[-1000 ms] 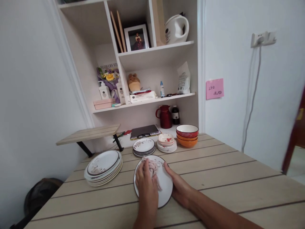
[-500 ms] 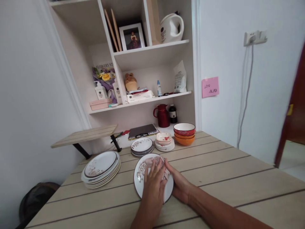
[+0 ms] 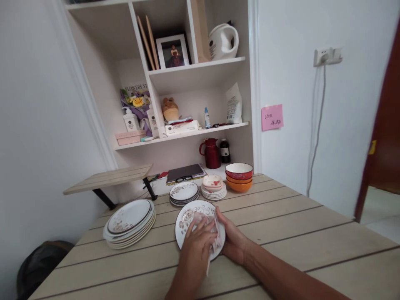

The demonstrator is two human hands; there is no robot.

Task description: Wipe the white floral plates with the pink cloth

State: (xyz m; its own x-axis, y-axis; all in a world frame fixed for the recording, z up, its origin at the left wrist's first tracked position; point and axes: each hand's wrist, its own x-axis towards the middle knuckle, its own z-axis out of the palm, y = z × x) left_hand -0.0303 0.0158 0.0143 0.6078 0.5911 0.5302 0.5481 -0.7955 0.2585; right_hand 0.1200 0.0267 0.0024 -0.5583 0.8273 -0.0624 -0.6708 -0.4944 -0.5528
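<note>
A white plate (image 3: 181,228) with a dark rim and brown flower pattern is tilted up above the tabletop. My right hand (image 3: 233,238) grips its right edge, thumb on the front and the other fingers hidden behind. Across the plate's face lies a pale pink cloth (image 3: 215,242), with my left hand (image 3: 197,243) pressing it down, fingers bent over it. One corner of the cloth hangs below the plate's lower rim. Just behind are a stack of small patterned plates (image 3: 184,191) and several small white dishes (image 3: 214,193) topped by pink-patterned ones.
Large plates (image 3: 129,216) are stacked on the left of the slatted wooden table (image 3: 290,246). Orange and red bowls (image 3: 239,179) stand nested at the back right. A low wooden riser (image 3: 109,179) stands back left. Against the wall are a red jug (image 3: 212,154) and a laptop (image 3: 186,173).
My left hand has slid the cloth lower and slightly left over the plate, so more of the plate's upper pattern shows. My right hand keeps its hold. The view has shifted slightly.
</note>
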